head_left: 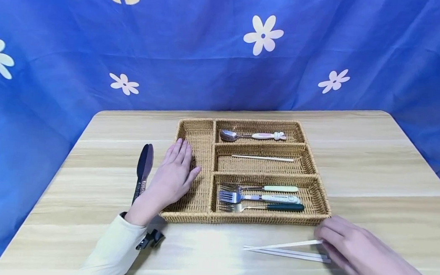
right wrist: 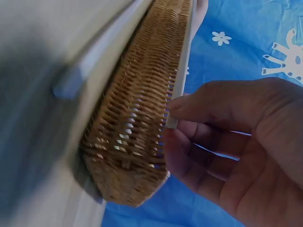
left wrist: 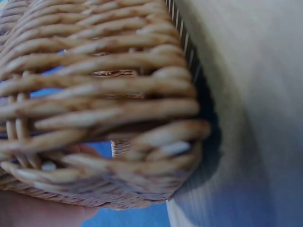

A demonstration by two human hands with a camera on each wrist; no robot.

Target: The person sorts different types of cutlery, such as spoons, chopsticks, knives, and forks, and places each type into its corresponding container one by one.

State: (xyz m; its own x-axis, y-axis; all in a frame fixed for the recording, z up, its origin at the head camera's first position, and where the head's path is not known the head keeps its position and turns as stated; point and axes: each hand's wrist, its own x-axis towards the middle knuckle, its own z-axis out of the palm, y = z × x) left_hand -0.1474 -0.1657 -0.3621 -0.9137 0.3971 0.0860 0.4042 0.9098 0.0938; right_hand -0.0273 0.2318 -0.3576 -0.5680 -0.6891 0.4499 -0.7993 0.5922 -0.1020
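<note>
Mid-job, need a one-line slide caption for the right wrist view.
Right hand pinching the end of a pale chopstick beside the woven tray.

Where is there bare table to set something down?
The widest bare patch of table lies between the tray and the table's right edge. Another lies left of the dark utensils, toward the left edge. Crowded: the tray's front-right compartment, with three forks, and the table before it, around the white chopsticks and right grip.

A wooden table (head_left: 372,176) carries a wicker tray (head_left: 268,219), dark utensils (head_left: 141,166), chopsticks (head_left: 296,253).
</note>
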